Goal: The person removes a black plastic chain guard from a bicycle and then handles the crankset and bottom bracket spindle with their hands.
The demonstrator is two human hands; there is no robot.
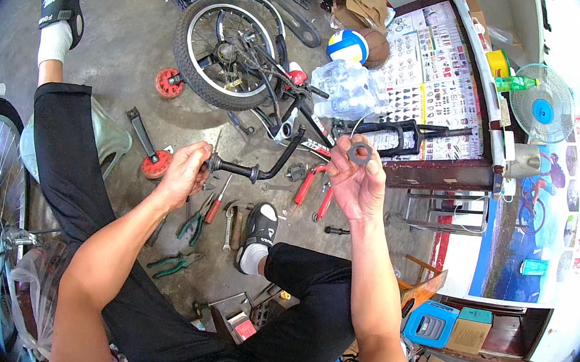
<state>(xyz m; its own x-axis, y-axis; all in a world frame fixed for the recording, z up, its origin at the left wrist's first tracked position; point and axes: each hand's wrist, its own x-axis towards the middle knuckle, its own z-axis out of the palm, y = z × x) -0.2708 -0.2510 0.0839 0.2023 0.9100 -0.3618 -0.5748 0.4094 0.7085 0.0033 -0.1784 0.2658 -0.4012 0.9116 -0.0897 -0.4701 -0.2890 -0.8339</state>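
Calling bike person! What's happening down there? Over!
Left grip closed on bent black crank. Right grip pinching grey ring. Screwdriver and wrench on floor below.

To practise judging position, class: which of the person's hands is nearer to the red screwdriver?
Left. In the picture, the left hand is just up and left of the red screwdriver; the right hand is well off to its right.

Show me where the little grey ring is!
In the head view, right of centre, the grey ring is in the right hand, to the right of the bent black crank in the left hand.
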